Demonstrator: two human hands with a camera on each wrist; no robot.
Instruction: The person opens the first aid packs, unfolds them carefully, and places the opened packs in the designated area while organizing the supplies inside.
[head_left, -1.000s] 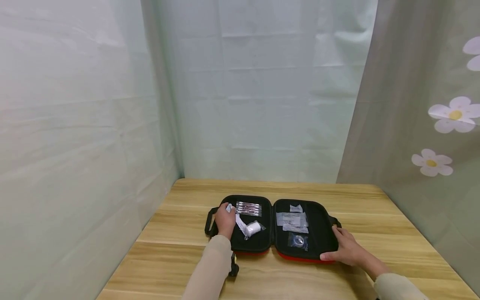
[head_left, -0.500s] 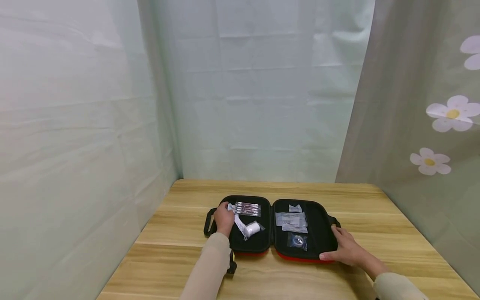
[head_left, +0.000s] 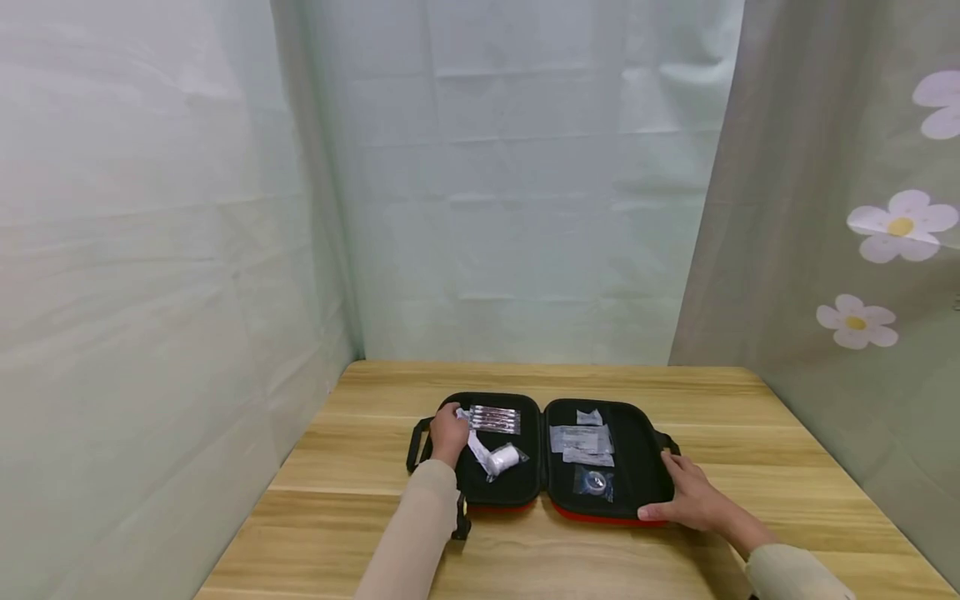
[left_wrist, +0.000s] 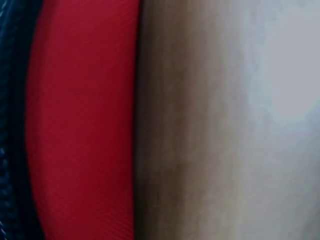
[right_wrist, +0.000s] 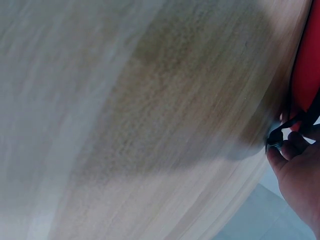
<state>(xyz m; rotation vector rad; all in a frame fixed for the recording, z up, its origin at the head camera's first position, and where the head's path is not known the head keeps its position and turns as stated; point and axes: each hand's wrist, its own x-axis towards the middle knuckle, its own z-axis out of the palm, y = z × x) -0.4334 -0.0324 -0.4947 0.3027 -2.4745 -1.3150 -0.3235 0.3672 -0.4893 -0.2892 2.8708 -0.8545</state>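
A first-aid case [head_left: 641,458], black inside and red outside, lies spread flat on the table in the head view. My left hand [head_left: 447,437] is over its left half and holds a small white packet [head_left: 462,414], mostly hidden by the fingers, beside a sleeve of swabs [head_left: 495,419]. A wrapped white bandage roll [head_left: 504,458] lies just right of that hand. My right hand [head_left: 697,498] grips the case's front right corner, thumb on the front edge; in the right wrist view its curled fingers [right_wrist: 294,146] are at a black strap. The left wrist view shows only the case's red side [left_wrist: 87,120].
Flat white packets [head_left: 583,440] and a bagged roll of tape [head_left: 595,482] lie in the case's right half. Black handles [head_left: 417,446] stick out at both outer ends. Pale curtains enclose the wooden table [head_left: 570,554] at the back and sides.
The packet at my left fingertips shows less now, as that hand has lowered it by the swab sleeve. The right hand stays on the case corner. The head view has shifted slightly.
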